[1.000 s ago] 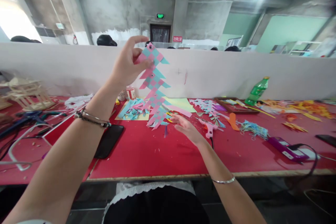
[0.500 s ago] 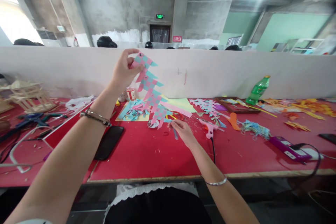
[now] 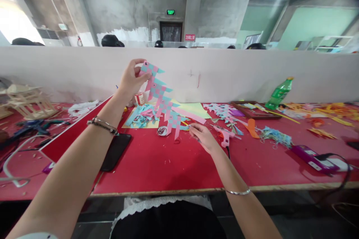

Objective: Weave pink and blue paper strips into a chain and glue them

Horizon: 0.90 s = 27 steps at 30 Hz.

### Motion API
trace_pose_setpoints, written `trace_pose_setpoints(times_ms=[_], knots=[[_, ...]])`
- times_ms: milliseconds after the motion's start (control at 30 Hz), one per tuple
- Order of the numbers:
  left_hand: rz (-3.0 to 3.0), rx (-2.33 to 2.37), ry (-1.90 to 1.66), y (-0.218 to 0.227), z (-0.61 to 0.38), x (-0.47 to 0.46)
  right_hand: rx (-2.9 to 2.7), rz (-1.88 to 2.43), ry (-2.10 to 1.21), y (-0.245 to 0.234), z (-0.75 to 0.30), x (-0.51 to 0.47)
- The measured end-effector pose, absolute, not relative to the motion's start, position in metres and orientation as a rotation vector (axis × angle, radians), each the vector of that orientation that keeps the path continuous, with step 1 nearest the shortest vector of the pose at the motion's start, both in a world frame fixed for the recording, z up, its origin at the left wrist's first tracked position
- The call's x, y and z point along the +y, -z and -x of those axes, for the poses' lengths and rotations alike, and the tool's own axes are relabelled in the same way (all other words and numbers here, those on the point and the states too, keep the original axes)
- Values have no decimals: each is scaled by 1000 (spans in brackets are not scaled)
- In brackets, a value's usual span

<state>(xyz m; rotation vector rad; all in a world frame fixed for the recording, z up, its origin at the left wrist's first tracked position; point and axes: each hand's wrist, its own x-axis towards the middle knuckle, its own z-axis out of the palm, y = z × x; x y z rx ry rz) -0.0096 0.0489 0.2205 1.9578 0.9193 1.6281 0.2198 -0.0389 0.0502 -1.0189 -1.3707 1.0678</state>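
Observation:
My left hand [image 3: 131, 79] is raised above the red table [image 3: 168, 164] and pinches the top of a long woven paper fish [image 3: 164, 101] of pink and light-blue strips. The fish hangs slanting down to the right, its tail strips touching the table. My right hand [image 3: 202, 137] rests low on the table just right of the tail, its fingers curled together near the strip ends; I cannot make out whether they hold anything. A small roll of tape [image 3: 162, 131] lies by the tail.
A black phone [image 3: 115, 151] lies left of centre. Paper scraps on a yellow sheet [image 3: 141, 116], a pink glue gun [image 3: 226, 137], a green bottle [image 3: 278, 93], a purple device with cable [image 3: 307, 154] and a wooden stick model [image 3: 26, 101] stand around. A white partition [image 3: 224, 74] backs the table.
My left hand has lowered the woven fish until its tail reaches the table. My right hand has gone from spread open to curled beside the tail.

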Motion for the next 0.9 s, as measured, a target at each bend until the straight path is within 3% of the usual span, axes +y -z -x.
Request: trace_pose_setpoints(times_ms=[400,900], knots=[[-1828,986,-1657,-226,8,48,-1520,1057,-974,-56,-226,-50],[-1731,927,-1544,-230,8,42,-1814,1128,-973,-31,-216,-57]])
